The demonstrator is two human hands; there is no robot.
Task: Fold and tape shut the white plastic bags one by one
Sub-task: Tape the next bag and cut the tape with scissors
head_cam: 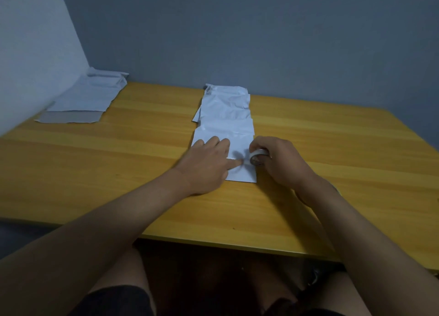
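Wooden table (308, 135): left hand (209, 163) flat on white bag (225, 125), right hand (278, 161) gripping tape roll (257, 157).

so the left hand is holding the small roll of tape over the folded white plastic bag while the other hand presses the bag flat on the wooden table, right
Not quite: the head view shows the right hand gripping the small roll of tape. The left hand presses the folded white plastic bag flat on the yellow wooden table.

No text, label or number can be read anywhere (every surface shows plain).
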